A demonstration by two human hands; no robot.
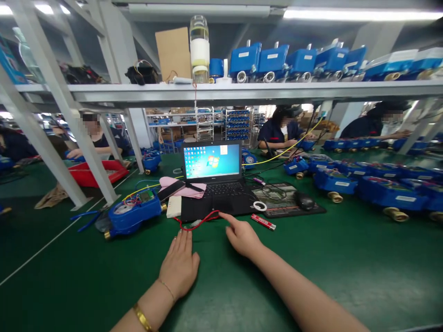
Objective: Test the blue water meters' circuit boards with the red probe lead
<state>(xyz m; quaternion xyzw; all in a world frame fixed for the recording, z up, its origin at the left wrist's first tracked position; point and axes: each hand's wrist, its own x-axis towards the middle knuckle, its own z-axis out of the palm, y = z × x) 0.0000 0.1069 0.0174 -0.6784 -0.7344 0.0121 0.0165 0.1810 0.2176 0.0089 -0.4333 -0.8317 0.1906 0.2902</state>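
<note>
My left hand [180, 267] lies palm down on the green table, fingers stretched out, tips close to a thin red cord [207, 216]. My right hand [242, 236] has its index finger extended, the others curled. Its fingertip is at the cord's right end, by the front edge of a black laptop [224, 189]. Nothing shows in either hand. The cord runs along the laptop's front, from near a small white box [174, 207]. Pink sheets or cloth [194, 190] with a black strap lie on the laptop's left side. A red-and-white stick-like item [263, 222] lies right of my right hand.
A blue meter with brass fittings [131, 216] stands left of the laptop; several more [341, 184] line the right. A mouse [304, 201] sits on a pad [277, 211] near a white ring [260, 205]. A shelf [221, 92] spans overhead. Several people work beyond.
</note>
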